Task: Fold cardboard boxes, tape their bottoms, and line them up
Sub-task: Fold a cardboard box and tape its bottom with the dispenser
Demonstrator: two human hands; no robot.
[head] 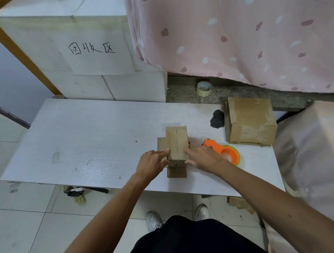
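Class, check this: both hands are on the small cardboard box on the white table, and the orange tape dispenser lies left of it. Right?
One side is wrong. The head view shows the tape dispenser lying right of the small box, next to the right hand. The left hand and the right do rest on the box on the table.

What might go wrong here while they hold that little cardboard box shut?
No tape shows on the seam of the small box; the left hand and right hand press its sides. Reaching for the orange tape dispenser may let the flaps spring open. The box also sits near the front edge of the table and could slide off.
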